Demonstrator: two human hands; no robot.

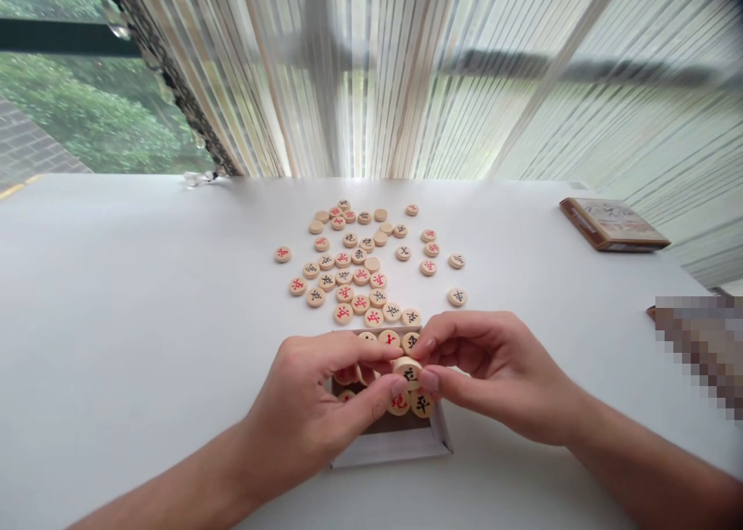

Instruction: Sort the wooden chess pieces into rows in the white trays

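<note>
A round wooden xiangqi piece [409,372] with a black character is pinched over a shallow open box [395,445]. My left hand [325,391] has its thumb and index finger closed at the piece's left side. From the right, the thumb and fingertips of my right hand [487,371] close on the same piece. Inside the box lie more pieces, among them a red-marked piece [398,403] and a black-marked piece [422,404]. My left hand hides part of the box and some of its contents.
Beyond the box, many loose xiangqi pieces [361,276] are scattered on the white table [145,298], some face down. A brown patterned box [618,224] lies at the far right. A pixelated brown area [702,352] shows at the right edge. A string curtain [371,73] hangs behind the table.
</note>
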